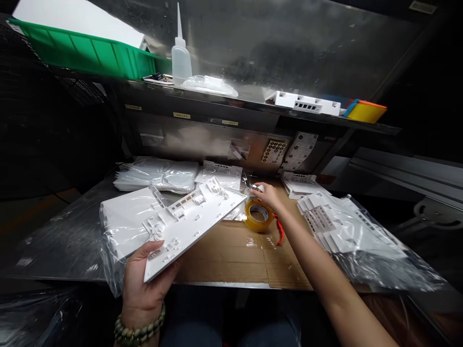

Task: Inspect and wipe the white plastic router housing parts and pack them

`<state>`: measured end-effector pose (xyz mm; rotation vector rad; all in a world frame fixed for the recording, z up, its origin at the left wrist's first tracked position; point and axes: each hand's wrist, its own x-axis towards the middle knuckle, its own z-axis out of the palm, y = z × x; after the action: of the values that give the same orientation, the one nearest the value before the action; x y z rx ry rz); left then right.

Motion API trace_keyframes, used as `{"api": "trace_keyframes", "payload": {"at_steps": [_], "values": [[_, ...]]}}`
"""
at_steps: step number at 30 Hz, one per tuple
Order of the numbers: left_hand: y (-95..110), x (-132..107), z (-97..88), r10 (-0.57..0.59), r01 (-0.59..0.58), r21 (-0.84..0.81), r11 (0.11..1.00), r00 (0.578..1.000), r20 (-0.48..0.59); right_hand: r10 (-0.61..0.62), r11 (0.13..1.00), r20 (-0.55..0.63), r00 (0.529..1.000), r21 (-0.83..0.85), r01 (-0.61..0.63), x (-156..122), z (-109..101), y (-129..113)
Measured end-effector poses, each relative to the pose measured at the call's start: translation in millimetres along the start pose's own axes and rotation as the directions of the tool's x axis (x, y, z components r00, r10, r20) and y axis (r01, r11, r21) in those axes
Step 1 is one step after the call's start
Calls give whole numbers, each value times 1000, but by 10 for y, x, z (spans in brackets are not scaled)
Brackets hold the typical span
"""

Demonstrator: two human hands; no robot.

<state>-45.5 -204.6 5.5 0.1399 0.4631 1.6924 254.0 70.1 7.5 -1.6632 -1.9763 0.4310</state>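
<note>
My left hand (pixel 150 270) grips a white plastic housing panel (pixel 193 226) by its lower left end, thumb on top. The panel is tilted, its inner side with clips, posts and a row of port cutouts facing up. At the back of the cardboard, my right hand (pixel 266 196) closes its fingers on a pair of nippers with metal jaws (pixel 248 182); a red handle (pixel 279 230) shows below the hand. The hand covers the middle of the tool. A roll of yellow tape (pixel 259 215) lies just under the right hand.
Bagged white panels (pixel 126 219) lie at left, and stacked clear bags (pixel 159 174) behind. More bagged white parts (pixel 336 221) are at right. A cardboard sheet (pixel 231 260) covers the table's middle. The shelf above holds a green bin (pixel 83 53) and a squeeze bottle (pixel 181 60).
</note>
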Motion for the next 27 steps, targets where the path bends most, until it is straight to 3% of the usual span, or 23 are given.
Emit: {"api": "trace_keyframes", "payload": {"at_steps": [4, 7, 13, 18, 27], "values": [[56, -20, -18, 44, -21, -114, 993, 977, 209, 13, 1000, 3, 1000, 14, -13, 27, 47, 46], [54, -9, 8, 43, -1, -163, 987, 966, 255, 16, 1000, -2, 1000, -9, -16, 30, 21, 42], [-22, 11, 55, 33, -8, -136, 991, 983, 179, 15, 997, 6, 1000, -72, -15, 16, -31, -41], [-28, 0, 27, -17, 45, -150, 988, 983, 183, 11, 994, 27, 1000, -106, -8, 12, -56, -94], [-21, -7, 23, 23, -10, -110, 994, 993, 112, 28, 996, 19, 999, -87, -26, -15, -100, -100]]}}
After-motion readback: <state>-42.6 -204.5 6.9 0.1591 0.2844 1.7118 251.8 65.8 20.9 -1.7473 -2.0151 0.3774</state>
